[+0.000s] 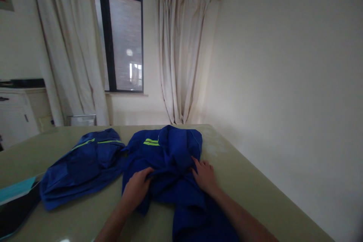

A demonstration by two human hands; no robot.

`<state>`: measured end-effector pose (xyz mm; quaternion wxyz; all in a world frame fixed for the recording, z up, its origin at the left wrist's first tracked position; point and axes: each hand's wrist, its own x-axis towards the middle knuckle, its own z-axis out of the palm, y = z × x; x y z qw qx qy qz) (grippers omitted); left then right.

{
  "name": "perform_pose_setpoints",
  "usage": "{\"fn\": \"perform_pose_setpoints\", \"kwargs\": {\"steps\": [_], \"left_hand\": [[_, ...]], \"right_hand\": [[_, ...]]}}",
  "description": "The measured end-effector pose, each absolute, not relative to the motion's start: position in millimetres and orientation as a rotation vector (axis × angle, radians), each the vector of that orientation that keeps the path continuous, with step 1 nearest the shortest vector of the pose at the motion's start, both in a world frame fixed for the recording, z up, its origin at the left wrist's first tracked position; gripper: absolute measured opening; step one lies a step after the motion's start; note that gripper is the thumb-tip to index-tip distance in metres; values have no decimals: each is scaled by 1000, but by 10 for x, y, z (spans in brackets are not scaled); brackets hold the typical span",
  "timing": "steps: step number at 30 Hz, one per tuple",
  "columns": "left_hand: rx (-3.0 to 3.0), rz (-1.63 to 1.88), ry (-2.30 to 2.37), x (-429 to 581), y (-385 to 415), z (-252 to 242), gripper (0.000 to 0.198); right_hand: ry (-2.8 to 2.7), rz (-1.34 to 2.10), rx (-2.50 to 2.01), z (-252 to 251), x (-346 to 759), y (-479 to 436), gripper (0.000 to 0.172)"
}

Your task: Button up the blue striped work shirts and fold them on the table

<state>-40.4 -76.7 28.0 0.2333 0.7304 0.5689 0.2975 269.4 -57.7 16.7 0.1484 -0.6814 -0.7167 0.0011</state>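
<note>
"Blue garment [170, 193] at six o'clock, lying rumpled on the table [241, 181]. What's going on with it?"

"Both hands are at its middle, so I'd call this step handling the bunched folds. The left hand [137, 189], toward seven o'clock, has its fingers curled nearly closed on a fold."

"And the other?"

"The right hand [204, 177], toward five, is half open, its fingers against the cloth. Whether it pinches any, I can't tell."

"What does the next move call for?"

"A sure hold on both sides, I'd judge, and care with the loose layers. One length runs toward the wearer, past the right forearm and out of view."

"Anything in the way?"

"Another garment [82, 170] at eight o'clock, with a yellow-green stripe; its edge seems to meet the first, so the two could snag. Farther out at eight, what looks like a face mask [18, 191] lies by a dark item [17, 215]. The wall [283, 75] at three limits room beyond the table's edge."
</note>
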Motion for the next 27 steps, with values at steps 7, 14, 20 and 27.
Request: {"fn": "perform_pose_setpoints", "kwargs": {"steps": [7, 14, 20, 27], "left_hand": [[1425, 1249, 1436, -751, -596, 383, 60], [2307, 1109, 1750, -506, -855, 499, 28], [2510, 603, 1715, -185, -1011, 373, 52], [2524, 388, 1772, -319, -863, 420, 34]], "right_hand": [[-1995, -95, -1994, 155, 2725, 66, 51], [-2096, -50, -1897, 90, 2789, 245, 55], [-2140, -18, -1819, 106, 2822, 288, 56], [-2079, -17, -1802, 159, 2831, 263, 49]]}}
